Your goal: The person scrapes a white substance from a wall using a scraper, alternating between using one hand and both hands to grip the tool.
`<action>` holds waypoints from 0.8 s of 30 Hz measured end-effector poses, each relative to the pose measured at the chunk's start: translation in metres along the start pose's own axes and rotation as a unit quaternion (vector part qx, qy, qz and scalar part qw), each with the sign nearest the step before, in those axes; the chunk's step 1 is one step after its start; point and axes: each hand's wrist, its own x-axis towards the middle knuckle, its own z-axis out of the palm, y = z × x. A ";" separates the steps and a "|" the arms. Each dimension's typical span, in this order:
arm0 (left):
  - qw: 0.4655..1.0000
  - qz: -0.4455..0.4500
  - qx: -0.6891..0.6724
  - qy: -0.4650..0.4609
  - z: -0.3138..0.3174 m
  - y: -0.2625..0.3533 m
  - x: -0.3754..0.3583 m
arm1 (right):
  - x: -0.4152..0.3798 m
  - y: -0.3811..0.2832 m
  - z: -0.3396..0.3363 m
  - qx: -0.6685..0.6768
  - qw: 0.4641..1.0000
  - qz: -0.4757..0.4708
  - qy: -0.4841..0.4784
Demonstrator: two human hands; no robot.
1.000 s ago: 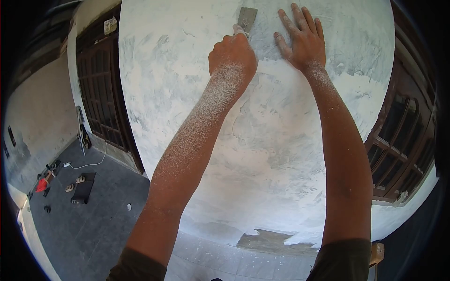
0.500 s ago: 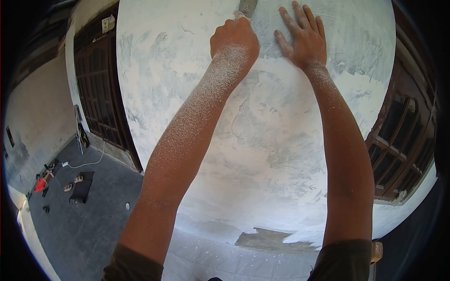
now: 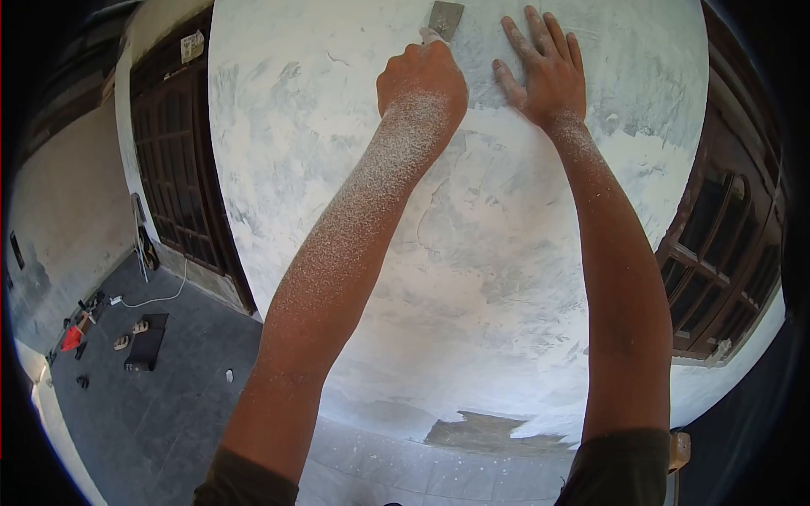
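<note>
My left hand (image 3: 422,80) is closed around the handle of a metal scraper (image 3: 445,18), whose flat blade presses against the white-grey wall (image 3: 498,244) near the top of the view. White dust covers my left forearm. My right hand (image 3: 544,67) lies flat on the wall just right of the blade, fingers spread and pointing up, holding nothing. Both arms reach upward.
Dark wooden doors (image 3: 177,169) stand left of the wall and a dark window frame (image 3: 726,253) to the right. A bare patch (image 3: 485,432) shows low on the wall. Sandals, a mat (image 3: 148,341), a cable and small tools lie on the grey floor at lower left.
The scraper moved up the wall half a second ago, then came back down slightly. My right hand stayed flat in the same spot.
</note>
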 end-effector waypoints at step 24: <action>0.998 -0.022 -0.048 -0.035 0.009 -0.005 -0.018 | 0.001 0.015 0.027 -0.042 0.993 -0.040 0.101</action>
